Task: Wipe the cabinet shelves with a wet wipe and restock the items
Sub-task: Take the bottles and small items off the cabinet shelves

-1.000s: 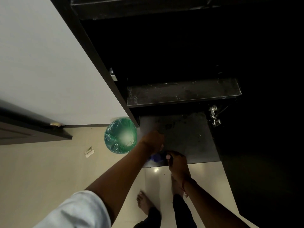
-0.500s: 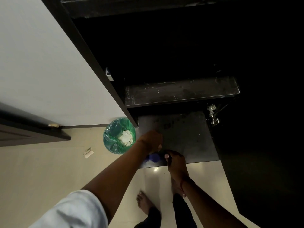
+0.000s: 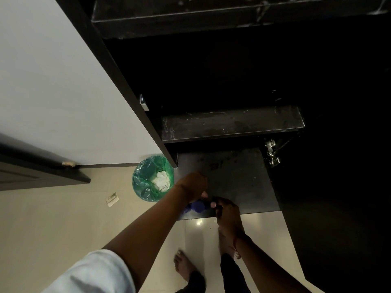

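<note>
I look down into a dark open cabinet. Its bottom shelf (image 3: 239,178) is dusty and bare, and a narrower middle shelf (image 3: 230,123) sits above it. My left hand (image 3: 193,185) and my right hand (image 3: 226,210) meet at the bottom shelf's front edge, both closed around a blue object (image 3: 197,206) that looks like a wipe pack; most of it is hidden by my fingers.
A bin with a green liner (image 3: 153,178) holding crumpled white wipes stands on the floor left of the cabinet. A scrap of paper (image 3: 112,199) lies on the tiles. The white cabinet door (image 3: 63,92) hangs open at left. A metal hinge (image 3: 273,153) shows at right.
Both hands stay together on the blue object at the shelf edge. The view has shifted slightly; the bin's contents are sharper now.
</note>
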A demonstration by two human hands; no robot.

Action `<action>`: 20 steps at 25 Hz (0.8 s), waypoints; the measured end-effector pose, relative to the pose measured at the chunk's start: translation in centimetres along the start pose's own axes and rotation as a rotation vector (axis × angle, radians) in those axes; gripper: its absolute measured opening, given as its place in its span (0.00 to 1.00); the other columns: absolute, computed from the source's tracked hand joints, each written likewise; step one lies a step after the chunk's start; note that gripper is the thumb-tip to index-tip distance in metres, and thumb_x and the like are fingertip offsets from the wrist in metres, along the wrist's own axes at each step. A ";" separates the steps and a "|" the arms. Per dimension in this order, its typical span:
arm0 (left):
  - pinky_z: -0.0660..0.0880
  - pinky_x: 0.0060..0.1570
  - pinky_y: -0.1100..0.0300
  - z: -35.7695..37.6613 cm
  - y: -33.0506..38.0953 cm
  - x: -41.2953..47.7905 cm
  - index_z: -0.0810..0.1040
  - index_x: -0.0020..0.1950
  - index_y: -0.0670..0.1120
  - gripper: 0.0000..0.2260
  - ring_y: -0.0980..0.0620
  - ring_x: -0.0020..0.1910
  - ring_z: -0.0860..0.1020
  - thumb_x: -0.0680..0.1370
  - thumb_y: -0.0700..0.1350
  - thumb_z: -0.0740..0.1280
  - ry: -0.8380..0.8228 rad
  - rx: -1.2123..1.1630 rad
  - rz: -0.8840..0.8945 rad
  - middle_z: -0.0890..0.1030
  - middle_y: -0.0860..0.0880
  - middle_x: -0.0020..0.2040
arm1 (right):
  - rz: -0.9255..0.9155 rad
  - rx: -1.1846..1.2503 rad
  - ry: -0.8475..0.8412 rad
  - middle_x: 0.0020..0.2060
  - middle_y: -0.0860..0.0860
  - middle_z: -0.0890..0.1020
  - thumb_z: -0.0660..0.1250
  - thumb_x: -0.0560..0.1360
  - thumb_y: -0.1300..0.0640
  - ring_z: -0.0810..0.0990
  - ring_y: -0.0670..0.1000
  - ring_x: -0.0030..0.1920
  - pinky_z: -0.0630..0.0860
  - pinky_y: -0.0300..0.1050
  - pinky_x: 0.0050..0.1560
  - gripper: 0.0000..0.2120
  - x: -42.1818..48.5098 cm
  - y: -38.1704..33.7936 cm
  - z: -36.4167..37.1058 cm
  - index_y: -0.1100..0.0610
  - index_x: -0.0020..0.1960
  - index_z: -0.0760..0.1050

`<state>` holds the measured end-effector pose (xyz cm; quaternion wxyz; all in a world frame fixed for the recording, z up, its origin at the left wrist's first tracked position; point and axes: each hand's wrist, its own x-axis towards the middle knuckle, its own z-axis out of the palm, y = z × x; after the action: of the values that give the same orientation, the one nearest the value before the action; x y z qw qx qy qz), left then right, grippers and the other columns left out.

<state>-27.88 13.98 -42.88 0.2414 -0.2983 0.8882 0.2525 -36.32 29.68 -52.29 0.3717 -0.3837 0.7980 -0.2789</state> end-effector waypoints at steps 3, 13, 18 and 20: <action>0.71 0.61 0.55 -0.6 0.1 -0.5 0.76 0.63 0.39 0.15 0.43 0.62 0.75 0.78 0.44 0.66 -0.011 0.022 0.011 0.77 0.40 0.61 | 0.010 -0.060 0.003 0.55 0.51 0.81 0.65 0.77 0.63 0.79 0.50 0.56 0.76 0.37 0.57 0.13 -0.4 0.2 -0.5 0.56 0.62 0.77; 0.74 0.53 0.68 -3.2 2.2 -8.3 0.78 0.62 0.47 0.17 0.53 0.56 0.79 0.73 0.41 0.71 0.422 -0.254 -0.018 0.80 0.49 0.58 | 0.050 -0.084 0.191 0.67 0.54 0.74 0.71 0.73 0.63 0.73 0.56 0.67 0.72 0.46 0.62 0.29 -3.1 -1.4 -5.5 0.56 0.71 0.68; 0.71 0.54 0.70 -1.7 5.4 -13.8 0.74 0.67 0.50 0.24 0.54 0.58 0.77 0.71 0.46 0.73 0.673 -0.445 -0.097 0.75 0.53 0.65 | 0.052 -0.018 0.268 0.70 0.56 0.70 0.71 0.74 0.57 0.70 0.57 0.69 0.72 0.48 0.60 0.31 -3.8 -4.9 -7.8 0.55 0.74 0.63; 0.66 0.62 0.68 -0.9 5.5 -14.8 0.70 0.71 0.52 0.29 0.51 0.68 0.69 0.71 0.48 0.73 0.732 -0.422 -0.116 0.67 0.51 0.72 | -0.009 -0.047 0.276 0.71 0.56 0.68 0.70 0.74 0.53 0.68 0.57 0.70 0.71 0.52 0.64 0.31 -4.0 -6.2 -8.6 0.54 0.74 0.62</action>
<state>-21.24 23.30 -31.96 -0.1425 -0.4607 0.8258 0.2924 -39.04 30.94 -41.34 0.2480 -0.3542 0.8460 -0.3119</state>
